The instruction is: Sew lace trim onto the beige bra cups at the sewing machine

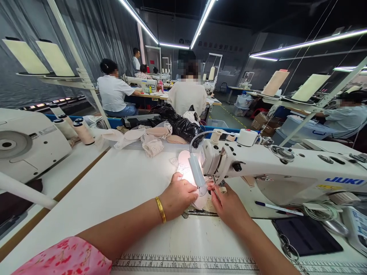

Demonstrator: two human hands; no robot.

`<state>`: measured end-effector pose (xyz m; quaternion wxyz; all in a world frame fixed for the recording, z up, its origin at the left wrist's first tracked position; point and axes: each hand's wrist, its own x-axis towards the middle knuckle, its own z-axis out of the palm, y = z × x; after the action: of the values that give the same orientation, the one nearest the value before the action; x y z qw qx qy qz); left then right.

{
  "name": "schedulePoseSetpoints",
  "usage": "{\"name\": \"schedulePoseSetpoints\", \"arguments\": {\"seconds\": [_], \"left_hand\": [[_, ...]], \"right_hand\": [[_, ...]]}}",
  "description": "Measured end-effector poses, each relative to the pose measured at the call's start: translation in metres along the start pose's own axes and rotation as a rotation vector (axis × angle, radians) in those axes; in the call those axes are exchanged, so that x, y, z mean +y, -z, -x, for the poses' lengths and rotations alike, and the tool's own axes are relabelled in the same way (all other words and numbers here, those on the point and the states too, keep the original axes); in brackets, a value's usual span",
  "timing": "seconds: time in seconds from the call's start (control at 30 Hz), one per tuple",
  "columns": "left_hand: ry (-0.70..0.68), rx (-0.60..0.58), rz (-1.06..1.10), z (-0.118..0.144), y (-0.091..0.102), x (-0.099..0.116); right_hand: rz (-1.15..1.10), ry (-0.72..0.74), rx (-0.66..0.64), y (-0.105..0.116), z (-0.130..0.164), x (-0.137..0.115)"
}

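Note:
A pale pink lace fabric piece (185,168) lies under the lit head of a white sewing machine (275,164). My left hand (179,196) is closed on this piece, thumb and fingers together at its near edge, just left of the needle area. My right hand (229,204) is on the other side, close by the needle, with its fingertips pinched together; what they grip is too small and partly hidden to make out. A small work lamp (196,170) on a bendy neck hangs over the fabric and hides part of it.
Lace and cup pieces (153,137) lie at the table's back edge beside a black plastic bag (183,120). To the right are a pen (278,208), a dark tablet-like slab (309,235) and scissors (288,246). A printed ruler (183,263) runs along the front. Co-workers sit beyond.

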<state>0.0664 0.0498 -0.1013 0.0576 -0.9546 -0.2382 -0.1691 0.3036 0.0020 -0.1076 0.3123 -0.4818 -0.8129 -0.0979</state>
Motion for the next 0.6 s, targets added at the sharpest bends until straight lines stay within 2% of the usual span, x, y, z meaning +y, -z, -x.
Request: {"name": "schedulePoseSetpoints", "arguments": {"seconds": [0.17,0.33,0.4,0.5,0.6], "left_hand": [[0.018,0.013,0.017,-0.001,0.0,-0.002],[-0.022,0.069,0.029,0.006,0.0,0.01],[-0.044,0.102,0.05,0.011,-0.001,0.018],[-0.044,0.126,0.073,0.014,-0.002,0.022],[-0.033,0.079,0.085,0.012,-0.001,0.017]], "right_hand": [[-0.015,0.006,-0.073,0.003,0.004,0.001],[-0.218,0.037,-0.329,0.016,0.004,-0.004],[-0.298,0.055,-0.393,0.019,0.003,-0.006],[-0.332,0.061,-0.41,0.02,0.002,-0.008],[-0.33,0.055,-0.383,0.016,0.004,-0.007]]}}
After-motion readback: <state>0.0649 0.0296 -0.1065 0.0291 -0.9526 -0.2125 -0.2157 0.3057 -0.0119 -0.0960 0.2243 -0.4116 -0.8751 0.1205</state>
